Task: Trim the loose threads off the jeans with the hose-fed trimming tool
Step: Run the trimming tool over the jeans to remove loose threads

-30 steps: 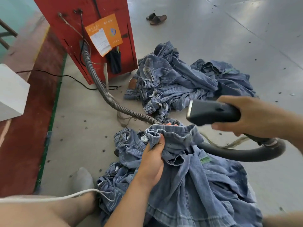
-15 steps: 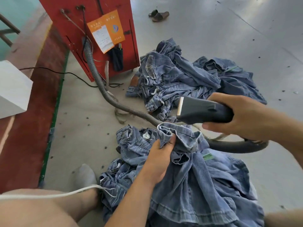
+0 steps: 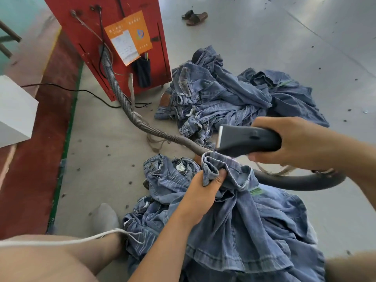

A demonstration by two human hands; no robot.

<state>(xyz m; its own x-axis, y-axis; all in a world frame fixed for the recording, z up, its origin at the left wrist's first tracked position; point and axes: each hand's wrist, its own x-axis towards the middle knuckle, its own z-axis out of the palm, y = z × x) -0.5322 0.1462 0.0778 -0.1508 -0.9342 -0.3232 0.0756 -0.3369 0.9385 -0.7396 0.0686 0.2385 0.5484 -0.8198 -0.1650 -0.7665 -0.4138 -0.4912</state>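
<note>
Blue jeans (image 3: 244, 220) lie bunched in my lap and on the floor in front of me. My left hand (image 3: 201, 198) grips a raised fold of them near the waistband. My right hand (image 3: 293, 141) holds the dark trimming tool (image 3: 246, 139), its pale blade edge pointing left, just above that fold. A grey ribbed hose (image 3: 142, 123) runs from the tool's rear, loops under my right wrist and leads across the floor to the red machine (image 3: 114, 27).
A second heap of jeans (image 3: 223, 94) lies on the grey floor beyond. A black cable (image 3: 67, 90) runs left of the machine. A white box (image 3: 14, 110) stands at the left, sandals (image 3: 194, 17) at the far back. A white cord (image 3: 61, 242) crosses my left leg.
My right hand has brought the trimming tool left and down, close over the fold. My left hand keeps its grip on the jeans and has lifted the fold slightly.
</note>
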